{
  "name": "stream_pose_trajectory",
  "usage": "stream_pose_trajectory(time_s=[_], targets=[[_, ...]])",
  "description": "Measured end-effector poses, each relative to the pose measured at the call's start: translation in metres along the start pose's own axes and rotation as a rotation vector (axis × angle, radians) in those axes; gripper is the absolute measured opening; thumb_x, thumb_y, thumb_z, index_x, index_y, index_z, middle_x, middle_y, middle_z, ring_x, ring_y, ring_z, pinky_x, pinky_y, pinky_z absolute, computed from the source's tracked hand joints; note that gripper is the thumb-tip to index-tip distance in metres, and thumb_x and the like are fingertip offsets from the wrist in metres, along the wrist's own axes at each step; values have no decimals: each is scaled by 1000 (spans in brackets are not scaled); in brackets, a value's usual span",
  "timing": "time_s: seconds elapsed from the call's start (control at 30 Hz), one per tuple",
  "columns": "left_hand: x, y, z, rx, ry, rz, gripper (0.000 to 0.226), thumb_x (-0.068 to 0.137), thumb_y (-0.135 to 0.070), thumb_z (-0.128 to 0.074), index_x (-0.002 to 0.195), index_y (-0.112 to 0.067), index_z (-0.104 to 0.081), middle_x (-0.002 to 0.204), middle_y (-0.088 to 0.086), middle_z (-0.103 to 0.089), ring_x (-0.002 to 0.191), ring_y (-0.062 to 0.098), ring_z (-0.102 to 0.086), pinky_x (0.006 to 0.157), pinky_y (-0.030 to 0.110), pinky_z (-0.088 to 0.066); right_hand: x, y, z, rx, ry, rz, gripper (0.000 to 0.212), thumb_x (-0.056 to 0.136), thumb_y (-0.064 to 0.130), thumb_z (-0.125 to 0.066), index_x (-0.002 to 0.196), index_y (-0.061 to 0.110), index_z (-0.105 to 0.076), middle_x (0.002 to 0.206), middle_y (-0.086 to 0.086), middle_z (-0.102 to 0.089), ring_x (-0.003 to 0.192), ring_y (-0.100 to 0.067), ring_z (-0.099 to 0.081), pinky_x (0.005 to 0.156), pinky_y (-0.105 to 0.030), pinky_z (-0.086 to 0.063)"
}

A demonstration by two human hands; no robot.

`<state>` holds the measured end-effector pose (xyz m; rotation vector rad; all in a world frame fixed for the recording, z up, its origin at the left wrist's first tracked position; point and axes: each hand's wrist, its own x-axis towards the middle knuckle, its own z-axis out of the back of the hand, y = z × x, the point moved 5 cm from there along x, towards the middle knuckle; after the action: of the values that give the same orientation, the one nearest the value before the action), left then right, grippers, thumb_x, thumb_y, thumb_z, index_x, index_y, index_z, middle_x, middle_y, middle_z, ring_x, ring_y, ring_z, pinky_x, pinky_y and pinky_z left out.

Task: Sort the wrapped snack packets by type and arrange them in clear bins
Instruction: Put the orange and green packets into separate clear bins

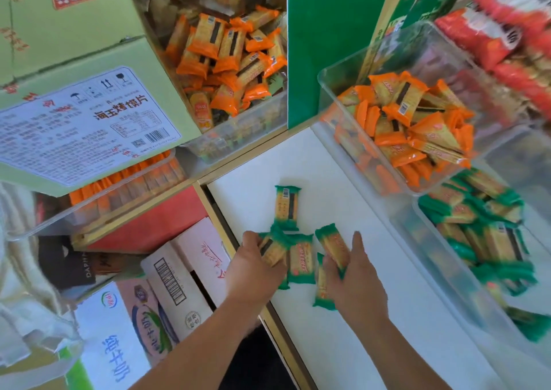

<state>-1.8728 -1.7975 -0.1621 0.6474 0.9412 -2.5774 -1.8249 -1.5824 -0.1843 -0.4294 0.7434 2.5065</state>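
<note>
Left hand (256,260) grips a green packet (272,249) on the white bench (328,345). Right hand (354,270) pinches a second green packet (332,245). A third packet (286,208) lies just beyond. The clear bin (432,258) to the right contains matching packets.

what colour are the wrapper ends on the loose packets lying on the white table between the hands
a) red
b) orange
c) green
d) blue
c: the loose packets on the white table have green ends, matching those in the clear bin at the right, and the left hand and right hand both touch them.
</note>
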Motion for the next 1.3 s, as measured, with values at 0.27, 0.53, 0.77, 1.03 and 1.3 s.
stream_pose_trajectory(time_s=[0.27, 0.53, 0.77, 1.03, 1.3], targets=[[0, -10, -11, 56, 13, -64, 44, 83, -34, -70, 113, -29, -37, 98, -9, -58, 80, 8, -60, 50, 24, -44, -40, 4, -40, -147, 5, -48, 95, 92, 59, -56, 162, 18, -5, 124, -6, -40, 106, -27, -50, 74, -40, -56], [-10, -15, -58, 316, -22, -46, 95, 67, -72, -74, 132, -28, -20, 147, -6, -17, 132, 23, -31, 91, 39, -52, -48, -42, -6, 249, 40, -180, 86, 92, 44, -57, 159, 31, -5, 112, 6, -33, 96, -26, -60, 76, -46, -57], [-26, -38, -83, 405, 36, -350, 73, 73, -51, -70, 132, -30, -33, 148, -6, -25, 121, 21, -38, 91, 36, -48, -89, -37, 89, 541, -38, -83, 74, 98, 36, -59, 159, 37, -18, 111, 10, -44, 78, -9, -62, 70, -33, -56], [-33, -52, -87, 185, 66, -387, 66, 66, -41, -75, 125, -30, -47, 136, -11, -36, 115, 18, -40, 90, 30, -44, -78, -76, 181, 484, -206, -103, 66, 95, 46, -58, 154, 34, -31, 123, 6, -44, 97, -7, -57, 74, -26, -45], [-41, -57, -94, 80, 103, -210, 68, 71, -60, -77, 128, -42, -45, 124, -11, -45, 109, 18, -56, 81, 33, -54, -21, -111, 212, 32, -292, -110, 78, 95, 31, -62, 159, 16, -19, 132, -15, -40, 121, -38, -41, 95, -54, -45]])
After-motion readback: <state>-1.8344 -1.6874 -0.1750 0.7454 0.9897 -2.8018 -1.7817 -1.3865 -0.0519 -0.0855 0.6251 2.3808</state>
